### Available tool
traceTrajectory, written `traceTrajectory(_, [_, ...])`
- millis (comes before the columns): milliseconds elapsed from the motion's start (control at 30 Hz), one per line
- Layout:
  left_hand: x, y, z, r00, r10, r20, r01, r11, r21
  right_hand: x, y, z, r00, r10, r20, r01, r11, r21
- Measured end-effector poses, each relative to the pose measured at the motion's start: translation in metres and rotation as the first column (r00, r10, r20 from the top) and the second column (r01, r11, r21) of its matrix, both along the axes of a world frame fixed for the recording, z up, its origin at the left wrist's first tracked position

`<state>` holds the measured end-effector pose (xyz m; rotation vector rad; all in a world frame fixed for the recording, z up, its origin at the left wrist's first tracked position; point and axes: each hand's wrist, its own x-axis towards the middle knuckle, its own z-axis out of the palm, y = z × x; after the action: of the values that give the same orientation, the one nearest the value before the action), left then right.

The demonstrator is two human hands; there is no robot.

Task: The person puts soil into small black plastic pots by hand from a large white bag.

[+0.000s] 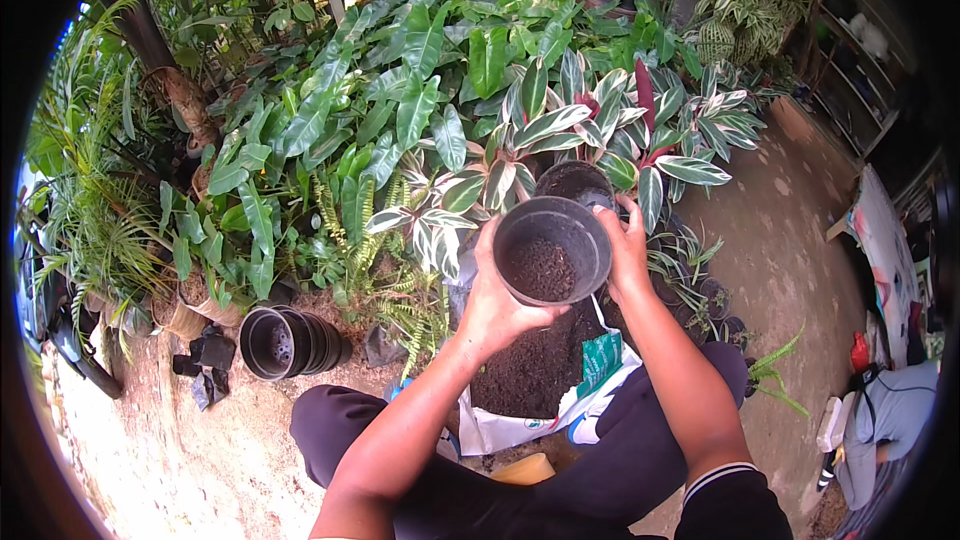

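My left hand (499, 307) grips a black plastic plant pot (553, 251) by its left side and underside; dark potting soil lies in the bottom of it. My right hand (625, 240) is at the pot's right side, its thumb near a second black pot (576, 184) just behind. Whether its fingers close on one pot or both is partly hidden. Below my hands, an open white sack (495, 427) of dark soil (525, 375) lies between my legs. A yellow object (523, 469), partly hidden, is on the ground before me.
Nested black pots (281, 345) lie on their side at the left, beside small black plastic bags (210, 360). Dense leafy plants (420, 105) and variegated ones (540, 127) stand ahead. Small potted plants (712, 296) line the right. Another person (885, 420) is at the far right edge.
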<state>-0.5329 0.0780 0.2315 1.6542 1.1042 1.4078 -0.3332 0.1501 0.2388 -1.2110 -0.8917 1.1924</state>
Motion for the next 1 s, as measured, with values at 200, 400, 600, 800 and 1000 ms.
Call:
traceTrajectory(200, [-0.022, 0.012, 0.027, 0.987, 0.157, 0.025, -0.158, 0.986, 0.058, 0.024, 0.026, -0.078, 0.670, 0.256, 0.696, -0.196, 0.966, -0.166])
traceTrajectory(400, [-0.039, 0.014, 0.031, 0.972, 0.229, -0.043, -0.220, 0.962, 0.164, 0.001, -0.015, -0.131, 0.176, 0.605, 0.776, -0.271, 0.788, -0.552])
traceTrajectory(600, [-0.044, 0.012, 0.032, 0.979, 0.205, -0.011, -0.199, 0.961, 0.191, 0.011, -0.004, -0.173, 0.104, 0.590, 0.801, -0.247, 0.795, -0.554])
traceTrajectory(800, [-0.051, 0.015, 0.031, 0.975, 0.221, -0.025, -0.213, 0.962, 0.171, 0.001, 0.014, -0.185, 0.077, 0.564, 0.822, -0.278, 0.804, -0.526])
traceTrajectory(1000, [-0.058, 0.017, 0.037, 0.970, 0.243, 0.018, -0.243, 0.958, 0.151, -0.017, 0.021, -0.197, -0.028, 0.555, 0.831, -0.237, 0.804, -0.545])
